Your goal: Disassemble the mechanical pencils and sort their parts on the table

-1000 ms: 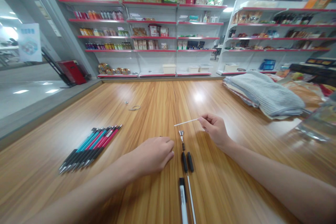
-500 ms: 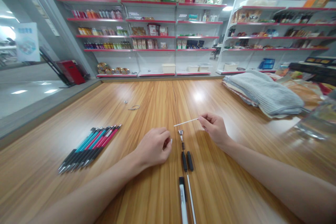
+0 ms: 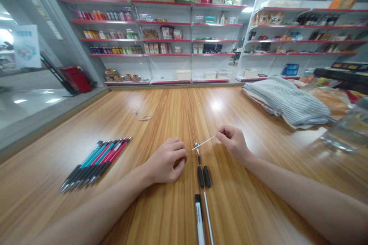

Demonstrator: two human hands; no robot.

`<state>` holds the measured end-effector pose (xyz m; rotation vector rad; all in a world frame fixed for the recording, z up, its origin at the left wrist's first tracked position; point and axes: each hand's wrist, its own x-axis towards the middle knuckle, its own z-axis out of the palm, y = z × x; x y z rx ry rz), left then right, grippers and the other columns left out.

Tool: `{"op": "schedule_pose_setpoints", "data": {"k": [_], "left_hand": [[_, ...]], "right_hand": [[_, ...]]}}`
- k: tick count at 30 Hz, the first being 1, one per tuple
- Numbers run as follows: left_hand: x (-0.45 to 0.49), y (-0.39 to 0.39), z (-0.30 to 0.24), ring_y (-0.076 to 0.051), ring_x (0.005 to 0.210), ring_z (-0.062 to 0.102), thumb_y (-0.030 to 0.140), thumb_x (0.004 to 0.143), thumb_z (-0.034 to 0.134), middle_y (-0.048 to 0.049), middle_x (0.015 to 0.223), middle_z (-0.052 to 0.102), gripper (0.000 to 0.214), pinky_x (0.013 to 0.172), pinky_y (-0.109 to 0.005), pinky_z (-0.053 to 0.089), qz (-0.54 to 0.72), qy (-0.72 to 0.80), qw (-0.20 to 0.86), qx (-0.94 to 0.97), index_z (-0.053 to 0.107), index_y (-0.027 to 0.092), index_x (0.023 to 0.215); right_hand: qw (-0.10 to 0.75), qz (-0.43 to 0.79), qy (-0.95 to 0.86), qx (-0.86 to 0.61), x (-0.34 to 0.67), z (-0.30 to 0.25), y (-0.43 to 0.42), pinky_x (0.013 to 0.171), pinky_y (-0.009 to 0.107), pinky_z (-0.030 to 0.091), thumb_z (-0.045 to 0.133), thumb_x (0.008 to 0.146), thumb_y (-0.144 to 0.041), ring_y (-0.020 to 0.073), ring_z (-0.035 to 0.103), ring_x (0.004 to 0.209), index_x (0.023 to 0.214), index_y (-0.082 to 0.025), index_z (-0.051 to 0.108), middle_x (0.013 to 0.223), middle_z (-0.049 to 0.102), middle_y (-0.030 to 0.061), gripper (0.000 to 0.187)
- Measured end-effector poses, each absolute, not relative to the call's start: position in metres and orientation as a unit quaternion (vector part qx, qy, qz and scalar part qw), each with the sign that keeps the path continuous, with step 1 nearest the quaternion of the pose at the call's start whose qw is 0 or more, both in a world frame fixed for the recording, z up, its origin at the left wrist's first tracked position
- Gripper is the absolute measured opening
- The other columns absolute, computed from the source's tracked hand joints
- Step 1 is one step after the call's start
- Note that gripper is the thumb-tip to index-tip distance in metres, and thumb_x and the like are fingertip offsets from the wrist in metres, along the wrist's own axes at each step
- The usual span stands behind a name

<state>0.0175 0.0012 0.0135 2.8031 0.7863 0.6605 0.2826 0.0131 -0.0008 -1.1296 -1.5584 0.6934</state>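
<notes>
My right hand (image 3: 233, 142) pinches one end of a thin white stick (image 3: 205, 142), which looks like a pen refill. Its free end slants down to the left, over a small silver piece (image 3: 196, 146). My left hand (image 3: 169, 160) is curled closed near the table, left of the laid-out parts; what its fingers hold, if anything, is hidden. Below the silver piece lie a small dark piece (image 3: 199, 159), two short black tubes (image 3: 200, 176), a white pen-like barrel with a black end (image 3: 199, 218) and a second white stick (image 3: 209, 218).
A row of blue and pink pens with black grips (image 3: 96, 164) lies at left. A thin ring (image 3: 146, 118) and a tiny silver bit (image 3: 136, 112) are farther back. Folded striped cloth (image 3: 290, 99) and a clear container (image 3: 347, 130) sit at right, with stocked shelves (image 3: 163, 40) beyond.
My right hand has lowered the white stick's free end toward me, over the silver piece. A small white bit seen by my left fingertips is now out of sight.
</notes>
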Motion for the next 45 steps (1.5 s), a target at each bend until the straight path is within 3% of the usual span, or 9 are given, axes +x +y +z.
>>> {"op": "schedule_pose_setpoints", "data": {"k": [7, 20, 30, 45], "left_hand": [[0.0171, 0.0026, 0.0127, -0.019, 0.084, 0.052, 0.011, 0.080, 0.046, -0.0068, 0.085, 0.060, 0.018, 0.079, -0.036, 0.043, 0.227, 0.254, 0.088, 0.936, 0.062, 0.018, 0.085], [0.0162, 0.0028, 0.0123, -0.019, 0.087, 0.051, 0.009, 0.081, 0.046, -0.0067, 0.090, 0.059, 0.020, 0.080, -0.036, 0.042, 0.228, 0.249, 0.092, 0.937, 0.062, 0.017, 0.089], [0.0187, 0.0018, 0.0134, -0.020, 0.089, 0.051, 0.009, 0.081, 0.045, -0.0075, 0.093, 0.059, 0.024, 0.081, -0.036, 0.042, 0.214, 0.254, 0.078, 0.940, 0.063, 0.018, 0.093], [0.0183, 0.0028, 0.0133, -0.020, 0.091, 0.053, 0.006, 0.080, 0.044, -0.0083, 0.096, 0.063, 0.027, 0.082, -0.038, 0.045, 0.231, 0.242, 0.072, 0.940, 0.065, 0.018, 0.092]], "right_hand": [[0.471, 0.258, -0.710, -0.455, 0.2782, 0.0058, 0.0054, 0.048, 0.024, 0.032, 0.058, 0.082, -0.030, 0.0102, 0.045, 0.052, 0.066, -0.016, 0.057, 0.057, 0.053, -0.0008, 0.021], [0.467, 0.272, -0.721, -0.434, 0.2771, 0.0045, 0.0044, 0.049, 0.024, 0.033, 0.057, 0.086, -0.036, 0.0104, 0.046, 0.053, 0.074, -0.016, 0.060, 0.060, 0.054, -0.0010, 0.023], [0.429, 0.284, -0.748, -0.420, 0.2733, 0.0027, 0.0062, 0.054, 0.024, 0.038, 0.057, 0.087, -0.040, 0.0129, 0.053, 0.060, 0.087, -0.018, 0.069, 0.071, 0.064, 0.0025, 0.025], [0.434, 0.270, -0.744, -0.431, 0.2749, 0.0020, 0.0056, 0.053, 0.024, 0.037, 0.055, 0.088, -0.041, 0.0120, 0.051, 0.058, 0.080, -0.017, 0.066, 0.066, 0.060, 0.0012, 0.028]]}}
